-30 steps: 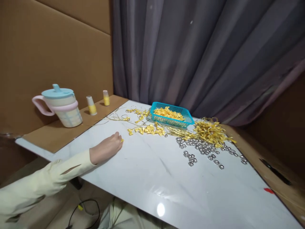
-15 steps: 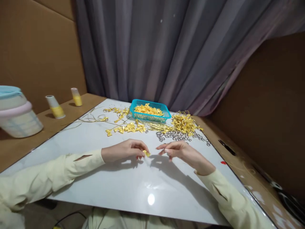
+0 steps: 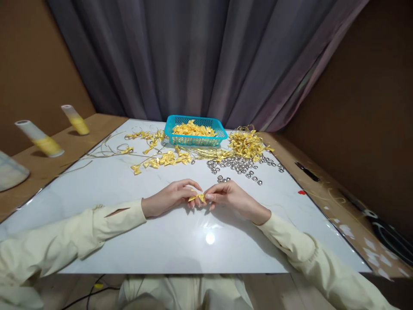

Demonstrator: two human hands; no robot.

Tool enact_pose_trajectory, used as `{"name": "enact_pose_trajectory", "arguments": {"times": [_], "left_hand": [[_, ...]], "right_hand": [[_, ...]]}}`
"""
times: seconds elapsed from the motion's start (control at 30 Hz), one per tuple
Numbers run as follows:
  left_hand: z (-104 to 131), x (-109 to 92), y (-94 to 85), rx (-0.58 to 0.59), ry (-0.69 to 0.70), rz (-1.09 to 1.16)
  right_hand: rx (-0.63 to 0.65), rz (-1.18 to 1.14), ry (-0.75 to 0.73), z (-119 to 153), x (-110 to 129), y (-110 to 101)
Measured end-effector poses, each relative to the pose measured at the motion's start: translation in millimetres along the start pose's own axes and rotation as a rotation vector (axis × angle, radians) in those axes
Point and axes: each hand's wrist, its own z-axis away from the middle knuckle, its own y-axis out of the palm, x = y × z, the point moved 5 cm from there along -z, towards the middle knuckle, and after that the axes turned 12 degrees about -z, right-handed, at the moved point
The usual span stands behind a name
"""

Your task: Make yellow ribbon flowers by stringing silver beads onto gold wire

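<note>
Right hand (image 3: 237, 199) has closed in on left hand (image 3: 172, 198) since the earlier frame; yellow bow (image 3: 197, 197) sits between them, over the tabletop (image 3: 167, 245). Left fingers pinch it; right fingertips at its right end, cannot tell if clamped. Two-handed hold probably steadies it. Silver pieces (image 3: 237, 165) lie beyond, likely for easy reach.

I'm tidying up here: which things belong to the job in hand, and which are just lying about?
Likely part of the job:
yellow bow, at the fingertips of left hand and right hand
yellow pieces in the blue basket
silver pieces
gold cords

Apparently just lying about:
red piece
black pen-like tool
pale container, cut off at left
</note>
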Motion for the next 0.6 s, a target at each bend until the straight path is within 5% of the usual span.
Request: {"name": "enact_pose_trajectory", "arguments": {"times": [0.23, 0.6], "left_hand": [[-3.0, 5.5, -0.1, 0.053, 0.023, -0.235], [-4.1, 5.0, -4.4, -0.034, -0.022, -0.220]], "right_hand": [[-0.065, 0.002, -0.053, 0.9, 2.5, -5.2], [-0.131, 0.120, -0.174, 2.1, 4.9, -4.8]]}}
